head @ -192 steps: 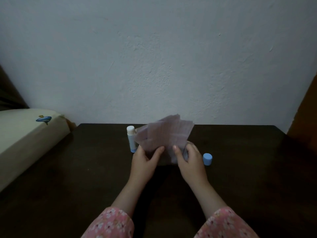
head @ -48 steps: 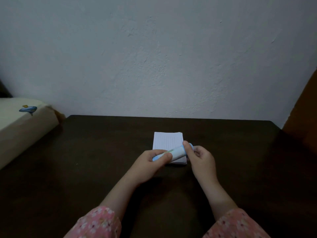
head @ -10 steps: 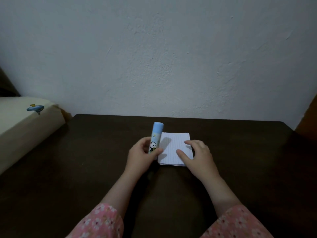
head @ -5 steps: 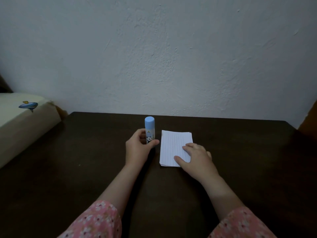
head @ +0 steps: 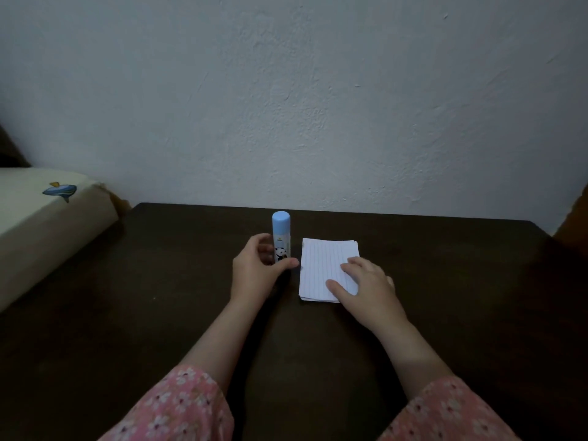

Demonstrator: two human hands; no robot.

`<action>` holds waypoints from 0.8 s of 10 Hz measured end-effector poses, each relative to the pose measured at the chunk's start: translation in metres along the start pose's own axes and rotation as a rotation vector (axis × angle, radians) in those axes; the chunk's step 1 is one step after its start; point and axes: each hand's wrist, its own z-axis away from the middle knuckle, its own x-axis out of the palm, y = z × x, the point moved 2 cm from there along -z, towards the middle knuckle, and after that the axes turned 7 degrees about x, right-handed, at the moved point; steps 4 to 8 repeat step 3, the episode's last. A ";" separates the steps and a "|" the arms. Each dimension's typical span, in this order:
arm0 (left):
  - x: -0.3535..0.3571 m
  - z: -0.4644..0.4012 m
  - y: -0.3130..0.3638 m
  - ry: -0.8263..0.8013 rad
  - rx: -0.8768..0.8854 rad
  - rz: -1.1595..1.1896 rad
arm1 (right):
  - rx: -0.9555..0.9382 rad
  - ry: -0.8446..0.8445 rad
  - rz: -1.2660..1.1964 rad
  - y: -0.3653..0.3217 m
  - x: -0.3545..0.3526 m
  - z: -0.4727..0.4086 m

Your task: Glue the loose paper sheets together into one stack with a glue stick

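A capped glue stick [head: 280, 237] with a light blue cap and a panda print stands upright on the dark table [head: 178, 300]. My left hand [head: 257, 268] curls round its lower part, thumb in front and fingers behind. To its right lies a squared stack of lined white paper sheets [head: 324, 265]. My right hand [head: 366, 284] rests flat on the stack's near right corner, fingers straight.
A cream cushion [head: 41, 230] with a small blue whale print lies at the left, beside the table's far left corner. A pale wall rises right behind the table. A brown wooden surface shows at the far right edge.
My left hand has carried the capped glue stick a little left, away from the paper, and stood it on the table. My right hand has slid toward the stack's near right corner.
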 end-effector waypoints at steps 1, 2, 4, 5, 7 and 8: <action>-0.021 0.003 0.002 0.034 -0.009 0.023 | -0.036 0.043 -0.139 0.003 -0.008 0.004; -0.051 0.007 0.009 0.098 -0.025 0.054 | -0.048 0.105 -0.243 0.009 -0.022 0.011; -0.095 0.021 0.019 0.137 0.000 0.056 | -0.037 0.253 -0.329 0.022 -0.057 0.024; -0.095 0.021 0.019 0.137 0.000 0.056 | -0.037 0.253 -0.329 0.022 -0.057 0.024; -0.095 0.021 0.019 0.137 0.000 0.056 | -0.037 0.253 -0.329 0.022 -0.057 0.024; -0.095 0.021 0.019 0.137 0.000 0.056 | -0.037 0.253 -0.329 0.022 -0.057 0.024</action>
